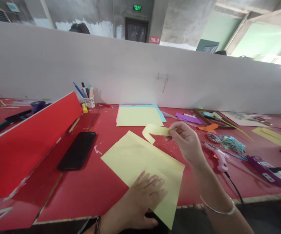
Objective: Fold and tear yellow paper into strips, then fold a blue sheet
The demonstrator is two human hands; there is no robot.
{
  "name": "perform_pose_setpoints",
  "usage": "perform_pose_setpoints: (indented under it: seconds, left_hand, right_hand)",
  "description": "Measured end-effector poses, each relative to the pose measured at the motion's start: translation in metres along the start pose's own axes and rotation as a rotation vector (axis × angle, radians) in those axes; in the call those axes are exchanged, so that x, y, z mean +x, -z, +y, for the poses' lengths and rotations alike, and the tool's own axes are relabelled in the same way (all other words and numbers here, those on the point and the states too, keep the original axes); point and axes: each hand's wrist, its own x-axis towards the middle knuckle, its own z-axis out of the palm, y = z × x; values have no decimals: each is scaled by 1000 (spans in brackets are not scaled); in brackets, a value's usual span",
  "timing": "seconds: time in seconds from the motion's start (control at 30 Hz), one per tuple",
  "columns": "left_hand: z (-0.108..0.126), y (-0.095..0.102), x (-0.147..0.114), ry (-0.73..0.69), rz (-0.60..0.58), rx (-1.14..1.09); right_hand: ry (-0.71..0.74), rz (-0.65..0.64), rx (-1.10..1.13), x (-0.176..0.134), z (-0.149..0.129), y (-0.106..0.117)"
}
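Note:
My left hand [146, 195] lies flat with its fingers stretched on a pale yellow sheet of paper [138, 157]. The sheet is turned at an angle, and its near corner hangs past the table's front edge. Above the sheet's far right side, my right hand [185, 139] pinches the end of a narrow yellow paper strip [157, 130]. That strip curls over to the left, its loose end dangling near the sheet's far edge. Behind it, a stack of coloured paper [139, 116] has yellow on top, with blue and pink edges showing.
A black phone [77, 151] lies left of the sheet, beside a standing red board [33, 143]. Farther back is a pen cup [89, 101]. On the right are a pink glue gun [219, 157], a purple power strip [267, 169] and tangled blue yarn [233, 143]. A white partition [130, 71] stands behind.

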Motion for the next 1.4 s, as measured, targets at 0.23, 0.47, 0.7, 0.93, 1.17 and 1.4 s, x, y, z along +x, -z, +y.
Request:
perform_pose_setpoints:
  seconds: [0.23,0.47,0.7,0.93,1.17,1.4]
  left_hand:
    - [-7,22,-22,64,585,-773]
    - [-15,58,-41,217,984,-1018]
    - [-46,97,-69,397,1015,-653]
    - [-84,117,-68,790,740,26]
    - [-84,96,-64,882,510,782]
    - [-74,93,-42,523,730,613]
  right_hand:
    - [-107,-313,99,-41,6,-35]
    - [-174,-672,-155,-67,9,-34]
    - [-217,-357,-1058,-57,48,-8]
    - [-334,-377,-1092,-59,62,6]
    - [-359,-350,-1073,-54,55,23]
    - [-205,-204,-780,-63,54,33]
